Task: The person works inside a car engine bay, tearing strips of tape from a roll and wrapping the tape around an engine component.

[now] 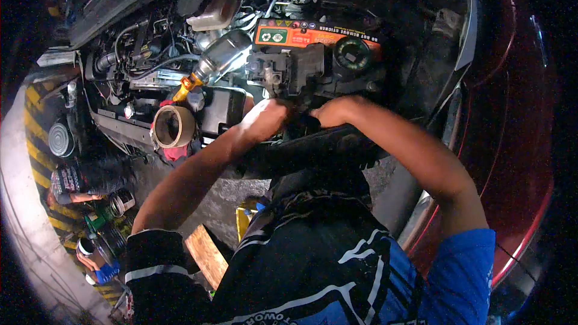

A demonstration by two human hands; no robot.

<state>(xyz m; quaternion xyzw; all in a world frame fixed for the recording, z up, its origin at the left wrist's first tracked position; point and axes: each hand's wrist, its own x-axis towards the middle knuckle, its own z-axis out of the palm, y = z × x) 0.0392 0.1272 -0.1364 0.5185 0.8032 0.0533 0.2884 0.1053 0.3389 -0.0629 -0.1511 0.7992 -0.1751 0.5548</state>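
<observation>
Both of my hands reach into the front of a car's engine bay, close together, below the car battery (319, 39) with its orange label. My left hand (269, 118) is bent down beside a dark bracket-like part (274, 72), its fingers hidden among black parts. A short way to the right, my right hand (337, 111) curls toward the same dark gap, its fingertips out of sight. What either hand touches there is too dark to make out. A round black part (352, 54) sits above my right hand, in front of the battery.
A lit work lamp (223, 54) with a yellow handle lies across the engine. A roll of tape (173, 126) rests on the front edge, over a red cloth. The red car body (506, 144) bounds the right. Two people (90, 183) are at lower left.
</observation>
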